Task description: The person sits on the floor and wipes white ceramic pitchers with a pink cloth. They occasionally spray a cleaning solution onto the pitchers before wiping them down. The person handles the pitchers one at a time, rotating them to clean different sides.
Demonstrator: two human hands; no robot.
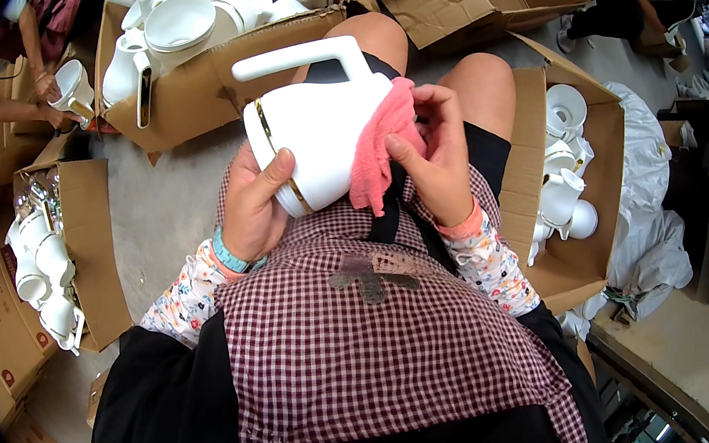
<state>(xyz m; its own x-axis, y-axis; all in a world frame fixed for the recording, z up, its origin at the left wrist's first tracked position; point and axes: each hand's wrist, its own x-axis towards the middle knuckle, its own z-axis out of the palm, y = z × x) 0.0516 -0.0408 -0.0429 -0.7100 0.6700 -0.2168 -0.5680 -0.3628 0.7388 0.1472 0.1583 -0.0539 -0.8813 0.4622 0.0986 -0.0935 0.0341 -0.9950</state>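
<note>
A white jug with gold bands and a long white handle lies on its side above my lap. My left hand is closed round its banded end, thumb on top near the gold ring. At the other end, my right hand pinches a pink cloth and presses it against the jug's surface. The cloth covers that end of the jug, so its shape there is hidden. My left fingers are mostly hidden beneath the jug.
Ahead stands a cardboard box full of white jug bodies. Another open box is to its right. White jugs sit in a box at my right and one at my left. Two other people work nearby, one holding a white jug.
</note>
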